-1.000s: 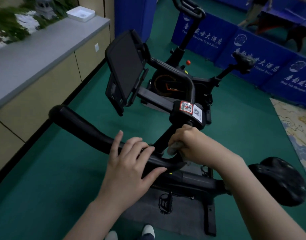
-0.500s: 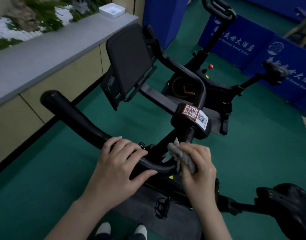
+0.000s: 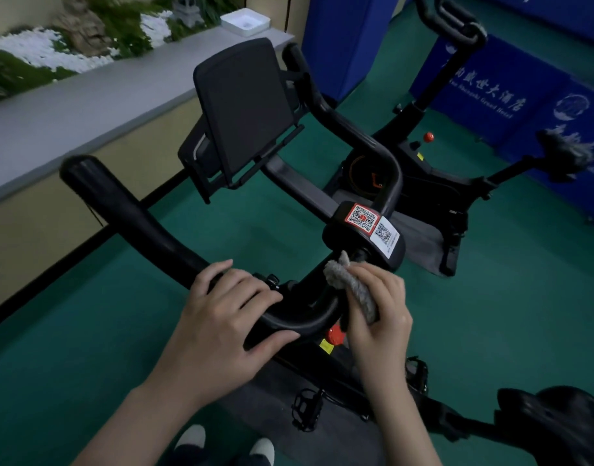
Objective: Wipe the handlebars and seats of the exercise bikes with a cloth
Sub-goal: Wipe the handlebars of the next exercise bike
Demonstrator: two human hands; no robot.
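A black exercise bike stands right below me. Its curved handlebar (image 3: 144, 227) runs from the upper left down to the centre. My left hand (image 3: 221, 324) grips the near bend of that bar, thumb hooked underneath. My right hand (image 3: 379, 317) holds a grey cloth (image 3: 353, 287) against the bar beside the stem, just under the block with QR stickers (image 3: 369, 223). The bike's black seat (image 3: 558, 428) is at the lower right. A dark screen (image 3: 245, 109) is mounted ahead of the bar.
A second black bike (image 3: 420, 163) stands beyond on the green floor, its seat (image 3: 561, 156) at right. A grey counter (image 3: 87, 109) with a white tray (image 3: 245, 23) runs along the left. Blue banners (image 3: 511, 105) line the far right. My feet (image 3: 221, 442) are at the bottom.
My right hand turned from a fist over the stem to holding the cloth upright against the bar. My view shifted toward the left. My left hand kept its grip.
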